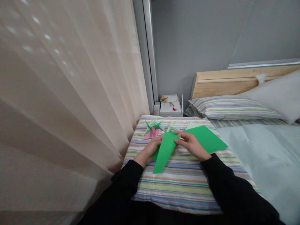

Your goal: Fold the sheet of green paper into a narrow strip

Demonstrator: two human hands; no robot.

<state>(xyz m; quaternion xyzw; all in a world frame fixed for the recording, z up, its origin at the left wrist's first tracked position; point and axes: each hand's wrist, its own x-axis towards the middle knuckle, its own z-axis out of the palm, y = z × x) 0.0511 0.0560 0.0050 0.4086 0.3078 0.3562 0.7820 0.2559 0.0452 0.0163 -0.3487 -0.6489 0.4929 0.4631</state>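
I have the folded paper point(164, 153) over the cloth point(180, 186), between my left hand point(150, 150), closed on its left side, and my right hand point(191, 144), pinching its far right edge. Its long way points from near left to far right. It is plain bright green.

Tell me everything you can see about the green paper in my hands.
The green paper is bright, plain and matte, and looks folded: a long front panel slants down toward you, with more green showing behind its left edge. Your left hand grips its left side; your right hand pinches it near the upper right corner. It's over the striped cloth; contact there is unclear.
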